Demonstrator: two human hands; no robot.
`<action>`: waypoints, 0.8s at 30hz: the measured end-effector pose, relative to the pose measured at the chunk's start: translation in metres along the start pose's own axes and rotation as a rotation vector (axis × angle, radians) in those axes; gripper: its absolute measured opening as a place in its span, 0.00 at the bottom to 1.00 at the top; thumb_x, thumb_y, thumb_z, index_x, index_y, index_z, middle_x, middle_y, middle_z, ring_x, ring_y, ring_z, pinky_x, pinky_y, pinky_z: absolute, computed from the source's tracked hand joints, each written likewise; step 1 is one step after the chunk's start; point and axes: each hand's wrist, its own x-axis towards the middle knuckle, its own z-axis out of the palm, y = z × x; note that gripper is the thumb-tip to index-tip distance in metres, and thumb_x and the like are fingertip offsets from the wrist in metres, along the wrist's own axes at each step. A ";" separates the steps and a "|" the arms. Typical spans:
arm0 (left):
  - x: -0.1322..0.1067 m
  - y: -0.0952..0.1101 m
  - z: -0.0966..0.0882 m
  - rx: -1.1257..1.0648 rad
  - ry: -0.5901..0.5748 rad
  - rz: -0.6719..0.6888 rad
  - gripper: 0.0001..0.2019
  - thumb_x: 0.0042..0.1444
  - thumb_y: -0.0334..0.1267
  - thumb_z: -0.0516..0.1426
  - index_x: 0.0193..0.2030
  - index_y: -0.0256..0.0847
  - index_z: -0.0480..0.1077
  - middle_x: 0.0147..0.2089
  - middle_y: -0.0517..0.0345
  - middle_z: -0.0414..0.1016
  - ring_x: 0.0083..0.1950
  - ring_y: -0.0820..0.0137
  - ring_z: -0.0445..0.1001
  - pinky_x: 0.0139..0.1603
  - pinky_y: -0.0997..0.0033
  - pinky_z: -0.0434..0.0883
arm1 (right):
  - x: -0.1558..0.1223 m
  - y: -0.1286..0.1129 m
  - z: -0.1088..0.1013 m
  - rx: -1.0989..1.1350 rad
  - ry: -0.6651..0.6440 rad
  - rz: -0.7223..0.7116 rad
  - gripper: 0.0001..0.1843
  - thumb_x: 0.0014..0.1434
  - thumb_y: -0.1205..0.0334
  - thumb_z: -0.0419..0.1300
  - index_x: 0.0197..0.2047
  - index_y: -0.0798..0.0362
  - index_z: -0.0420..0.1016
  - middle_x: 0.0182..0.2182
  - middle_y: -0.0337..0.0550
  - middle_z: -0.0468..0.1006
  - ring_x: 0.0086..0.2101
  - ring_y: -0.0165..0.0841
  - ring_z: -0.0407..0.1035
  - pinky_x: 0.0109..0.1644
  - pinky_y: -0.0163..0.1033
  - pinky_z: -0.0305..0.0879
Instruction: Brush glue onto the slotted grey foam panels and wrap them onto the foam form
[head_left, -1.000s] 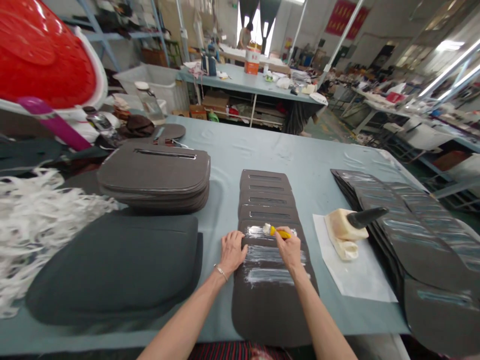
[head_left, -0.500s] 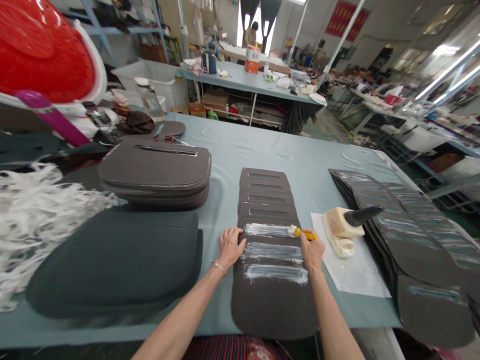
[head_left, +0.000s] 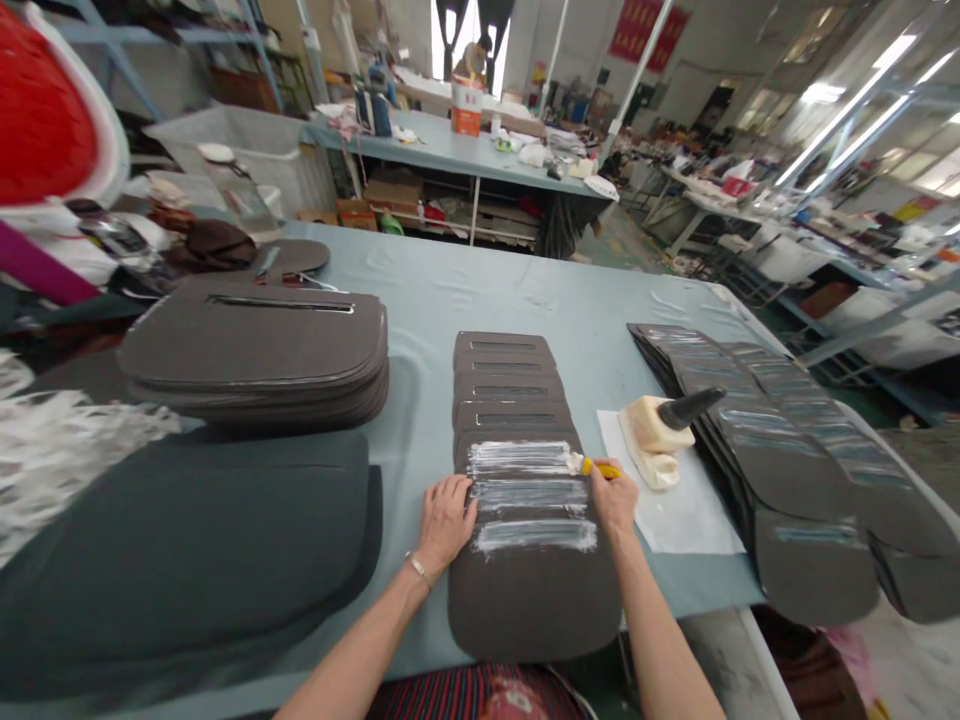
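Dark grey panels point(head_left: 529, 600) with rounded corners lie overlapped in a row before me. White glue-like paste point(head_left: 517, 458) is smeared in three bands across the nearer ones, over their slots. My right hand point(head_left: 615, 497) is closed around the yellow handle of a small brush point(head_left: 600, 468). Its paste-covered bristles touch the right end of the farthest white band. My left hand point(head_left: 446, 515) rests at the left edge of the panels, fingers stretched out and holding nothing. To the right, a cream-coloured container point(head_left: 651, 425) with a black nozzle lies on a white sheet point(head_left: 701, 520).
A stack of slotted grey panels point(head_left: 255, 345) stands at the left, behind a large dark green piece point(head_left: 195, 540). Coated panels point(head_left: 795, 450) overlap along the right side. White strips point(head_left: 67, 450) heap at the far left. A person point(head_left: 474, 62) is at a distant table.
My view has turned slightly right. The paste on the farthest band looks broader and fuller. The brush remains at that band's right end, and my left hand still rests at the panels' edge.
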 end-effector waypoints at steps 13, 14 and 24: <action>0.000 0.002 -0.003 0.007 -0.024 -0.026 0.12 0.57 0.35 0.51 0.49 0.43 0.64 0.50 0.51 0.69 0.53 0.60 0.65 0.55 0.58 0.60 | -0.030 -0.048 0.020 0.096 -0.015 -0.067 0.18 0.55 0.48 0.52 0.34 0.53 0.75 0.25 0.42 0.76 0.25 0.32 0.66 0.32 0.34 0.58; 0.000 0.002 -0.003 0.004 -0.024 -0.030 0.12 0.57 0.35 0.51 0.49 0.43 0.64 0.50 0.52 0.69 0.53 0.60 0.65 0.54 0.58 0.60 | -0.036 -0.058 0.028 0.156 -0.099 -0.132 0.18 0.56 0.49 0.52 0.35 0.53 0.75 0.27 0.41 0.76 0.25 0.31 0.67 0.33 0.34 0.59; 0.017 -0.011 -0.006 -0.106 0.030 -0.103 0.08 0.60 0.40 0.49 0.43 0.44 0.67 0.43 0.55 0.70 0.47 0.64 0.66 0.51 0.60 0.60 | -0.003 -0.053 0.029 0.112 -0.028 -0.059 0.21 0.53 0.44 0.53 0.34 0.54 0.75 0.25 0.42 0.76 0.25 0.32 0.66 0.33 0.35 0.59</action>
